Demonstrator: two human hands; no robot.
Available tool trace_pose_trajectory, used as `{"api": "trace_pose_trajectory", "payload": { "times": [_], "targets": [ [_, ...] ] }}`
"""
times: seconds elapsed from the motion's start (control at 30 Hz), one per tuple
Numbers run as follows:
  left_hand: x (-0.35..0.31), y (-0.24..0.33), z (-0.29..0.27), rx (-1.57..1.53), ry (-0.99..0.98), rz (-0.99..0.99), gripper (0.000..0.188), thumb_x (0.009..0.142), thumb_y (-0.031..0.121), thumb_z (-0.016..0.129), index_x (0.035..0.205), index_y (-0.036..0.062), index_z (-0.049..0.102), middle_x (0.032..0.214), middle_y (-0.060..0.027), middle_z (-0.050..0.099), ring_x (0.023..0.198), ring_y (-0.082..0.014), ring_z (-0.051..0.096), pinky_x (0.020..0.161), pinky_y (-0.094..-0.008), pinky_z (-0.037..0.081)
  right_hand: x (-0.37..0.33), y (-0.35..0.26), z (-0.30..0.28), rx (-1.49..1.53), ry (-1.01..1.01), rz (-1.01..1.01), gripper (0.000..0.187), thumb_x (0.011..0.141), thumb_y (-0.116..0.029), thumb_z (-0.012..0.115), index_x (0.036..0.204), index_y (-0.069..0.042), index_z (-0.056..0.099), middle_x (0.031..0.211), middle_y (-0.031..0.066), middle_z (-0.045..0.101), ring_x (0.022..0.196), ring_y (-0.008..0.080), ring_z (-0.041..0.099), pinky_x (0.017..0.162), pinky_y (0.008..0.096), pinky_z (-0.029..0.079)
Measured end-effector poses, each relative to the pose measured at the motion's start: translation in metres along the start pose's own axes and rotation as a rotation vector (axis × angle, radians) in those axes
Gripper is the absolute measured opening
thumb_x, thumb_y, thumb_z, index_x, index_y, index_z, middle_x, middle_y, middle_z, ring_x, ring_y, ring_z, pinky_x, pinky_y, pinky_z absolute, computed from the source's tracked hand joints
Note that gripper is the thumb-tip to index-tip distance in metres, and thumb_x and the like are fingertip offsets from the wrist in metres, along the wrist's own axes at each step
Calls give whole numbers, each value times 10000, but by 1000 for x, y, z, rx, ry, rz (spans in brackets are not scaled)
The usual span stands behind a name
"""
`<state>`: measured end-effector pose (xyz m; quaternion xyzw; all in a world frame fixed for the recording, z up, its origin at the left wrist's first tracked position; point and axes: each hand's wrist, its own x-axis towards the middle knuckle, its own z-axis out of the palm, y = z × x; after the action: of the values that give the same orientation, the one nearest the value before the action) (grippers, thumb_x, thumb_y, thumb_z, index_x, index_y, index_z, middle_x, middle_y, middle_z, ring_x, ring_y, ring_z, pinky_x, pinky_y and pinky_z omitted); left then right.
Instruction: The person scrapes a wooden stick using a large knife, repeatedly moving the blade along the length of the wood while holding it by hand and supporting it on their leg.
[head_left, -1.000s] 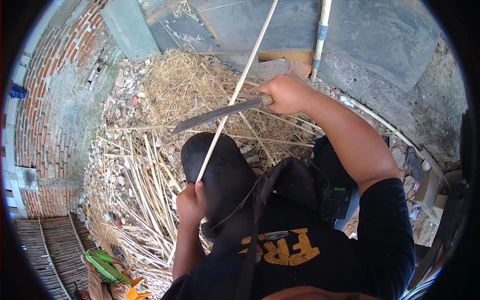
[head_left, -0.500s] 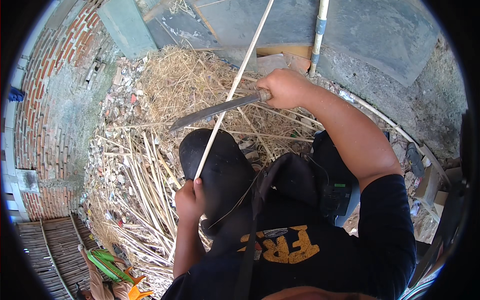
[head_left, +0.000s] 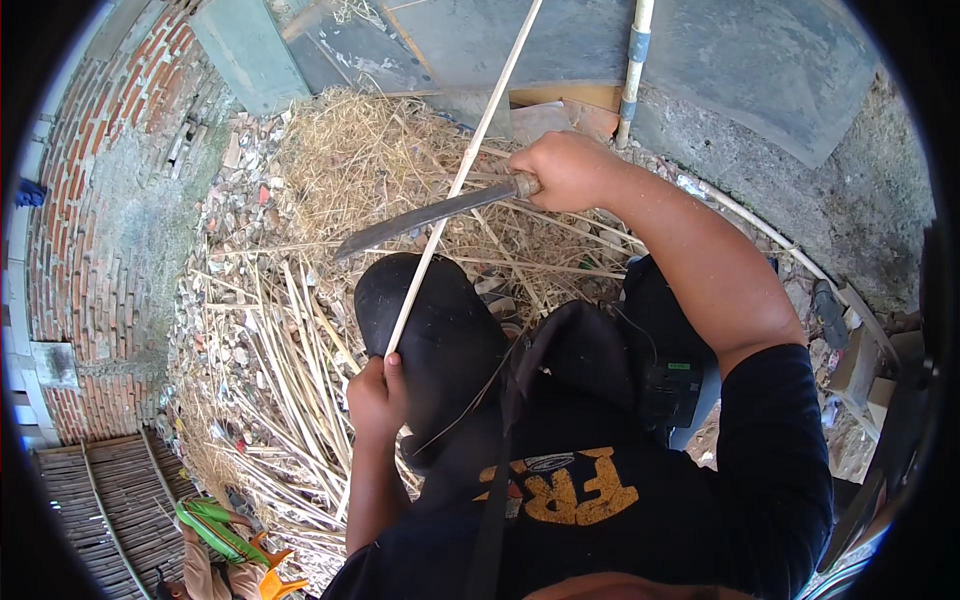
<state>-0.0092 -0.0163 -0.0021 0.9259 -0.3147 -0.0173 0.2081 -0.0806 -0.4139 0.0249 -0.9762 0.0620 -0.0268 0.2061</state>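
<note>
A long pale bamboo strip (head_left: 470, 160) slants from my left knee up past the top edge of the picture. Its near end is in my left hand (head_left: 378, 400), which is closed with the thumb laid along the strip. My right hand (head_left: 562, 172) grips the short wooden handle of a machete (head_left: 430, 216). The dark, broad blade points left and crosses the strip, touching or very close to it, above my dark-clad left knee (head_left: 430, 290). The strip's far end is out of view.
Many split bamboo strips (head_left: 300, 370) lie on rubble at my left. A heap of straw-like shavings (head_left: 370, 150) is ahead, before grey panels (head_left: 760, 70) and a pipe (head_left: 636, 70). A brick wall (head_left: 100, 220) stands left. Another person (head_left: 215, 575) sits at the lower left.
Little differs. The machete and both hands appear a few pixels higher in the picture, along with the surroundings. Both grips are the same.
</note>
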Motion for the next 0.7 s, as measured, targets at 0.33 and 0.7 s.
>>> {"api": "trace_pose_trajectory", "payload": {
  "times": [0.33,0.7],
  "targets": [
    [-1,-1,-1,-12,-18,-24,473,996,344,525,651,21,504,533,-198,518,507,-403,554,495,-461,407,-4,-8,-14,-33,11,31,159,759,-208,682,881,-108,666,815,135,683,827,359,668,721,482,526],
    [-2,5,-1,41,-1,-56,473,1000,365,516,674,22,520,571,-210,555,548,-428,568,520,-486,422,-8,-31,-21,-200,-72,5,156,805,-186,645,943,-130,691,860,122,698,860,333,680,766,456,548]
  ]
}}
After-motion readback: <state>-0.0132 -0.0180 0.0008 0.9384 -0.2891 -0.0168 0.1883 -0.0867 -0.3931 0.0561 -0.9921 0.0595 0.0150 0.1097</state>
